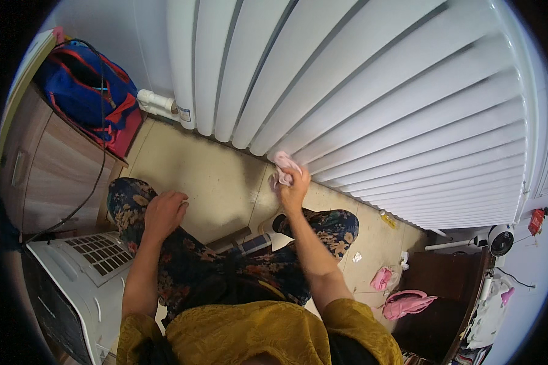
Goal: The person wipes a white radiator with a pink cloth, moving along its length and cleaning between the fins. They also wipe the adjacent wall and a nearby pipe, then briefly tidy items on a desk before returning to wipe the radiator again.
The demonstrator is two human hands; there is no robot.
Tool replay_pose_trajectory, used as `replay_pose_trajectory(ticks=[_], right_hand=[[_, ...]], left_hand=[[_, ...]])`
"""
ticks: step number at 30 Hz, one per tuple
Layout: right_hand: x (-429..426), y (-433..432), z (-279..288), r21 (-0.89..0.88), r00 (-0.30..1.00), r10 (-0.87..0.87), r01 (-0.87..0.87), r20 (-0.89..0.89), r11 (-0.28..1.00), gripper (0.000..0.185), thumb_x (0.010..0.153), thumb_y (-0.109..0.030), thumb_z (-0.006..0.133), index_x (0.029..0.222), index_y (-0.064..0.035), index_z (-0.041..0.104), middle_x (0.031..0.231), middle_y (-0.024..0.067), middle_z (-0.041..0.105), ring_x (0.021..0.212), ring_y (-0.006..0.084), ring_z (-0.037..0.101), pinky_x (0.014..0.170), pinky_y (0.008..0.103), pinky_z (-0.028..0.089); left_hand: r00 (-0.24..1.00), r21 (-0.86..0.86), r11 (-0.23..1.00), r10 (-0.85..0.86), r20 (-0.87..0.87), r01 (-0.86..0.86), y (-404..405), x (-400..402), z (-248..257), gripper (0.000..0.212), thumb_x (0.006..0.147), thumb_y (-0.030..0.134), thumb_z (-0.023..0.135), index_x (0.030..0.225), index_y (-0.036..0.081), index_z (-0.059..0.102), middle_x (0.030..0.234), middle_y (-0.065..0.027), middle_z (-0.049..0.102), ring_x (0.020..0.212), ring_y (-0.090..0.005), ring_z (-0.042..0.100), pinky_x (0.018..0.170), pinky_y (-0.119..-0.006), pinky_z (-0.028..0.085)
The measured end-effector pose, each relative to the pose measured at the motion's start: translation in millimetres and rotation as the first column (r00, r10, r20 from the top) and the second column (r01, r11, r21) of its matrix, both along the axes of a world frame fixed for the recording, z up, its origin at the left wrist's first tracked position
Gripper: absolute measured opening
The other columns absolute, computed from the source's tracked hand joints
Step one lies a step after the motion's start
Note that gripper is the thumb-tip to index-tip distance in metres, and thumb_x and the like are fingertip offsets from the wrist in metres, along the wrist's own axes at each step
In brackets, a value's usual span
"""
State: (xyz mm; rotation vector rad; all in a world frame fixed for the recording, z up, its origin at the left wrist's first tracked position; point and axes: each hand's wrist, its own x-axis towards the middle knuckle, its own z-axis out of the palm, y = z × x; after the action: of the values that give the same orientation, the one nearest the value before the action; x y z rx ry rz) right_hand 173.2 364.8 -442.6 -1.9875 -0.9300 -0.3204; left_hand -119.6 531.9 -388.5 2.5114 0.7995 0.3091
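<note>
A crumpled pale pink cloth is gripped in my right hand. The cloth lies against the lower ends of the tubes of a white column radiator, close above the tiled floor. My left hand rests on my left knee, over the dark floral trousers. Its fingers are loosely curled, and I see nothing held in it. The palm of the left hand is hidden.
A blue and red backpack leans by white pipes on the left. Beside my left leg stands a white appliance with a grille; a black cable runs above it. A yellow bottle and pink bags lie on the right.
</note>
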Motion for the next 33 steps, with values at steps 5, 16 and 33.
replay_pose_trajectory(ticks=[5,16,33], right_hand=[[45,-23,-147,0.231,0.126,0.211,0.757,-0.969,0.611,0.025,0.084,-0.004,0.055,0.109,-0.0042,0.056,0.105,0.0116,0.059,0.090,0.0292,0.060,0.081,0.0443,0.051],[37,19,25,0.451,0.030,0.568,0.642,-0.823,0.620,0.032,0.088,-0.027,0.045,0.107,-0.0037,0.055,0.102,0.0115,0.062,0.089,0.0263,0.062,0.077,0.0409,0.054],[17,82,-55,0.275,-0.246,0.510,0.614,-0.824,0.740,0.036,0.085,-0.018,0.045,0.115,-0.0018,0.055,0.110,0.0141,0.060,0.098,0.0250,0.061,0.084,0.0377,0.051]], left_hand=[[0.997,-0.072,0.997,0.013,-0.081,-0.019,4,7,1,0.013,0.080,0.013,0.062,0.091,0.006,0.063,0.088,-0.0104,0.061,0.087,-0.0291,0.058,0.075,-0.039,0.046],[0.999,-0.036,0.999,0.005,-0.038,-0.007,7,6,-8,0.014,0.080,0.015,0.062,0.091,0.007,0.062,0.086,-0.0100,0.060,0.084,-0.0300,0.058,0.073,-0.039,0.046],[0.996,-0.144,0.988,0.039,-0.077,-0.049,10,9,-4,0.017,0.081,0.017,0.062,0.096,0.008,0.063,0.089,-0.0102,0.061,0.085,-0.0299,0.059,0.074,-0.040,0.048]])
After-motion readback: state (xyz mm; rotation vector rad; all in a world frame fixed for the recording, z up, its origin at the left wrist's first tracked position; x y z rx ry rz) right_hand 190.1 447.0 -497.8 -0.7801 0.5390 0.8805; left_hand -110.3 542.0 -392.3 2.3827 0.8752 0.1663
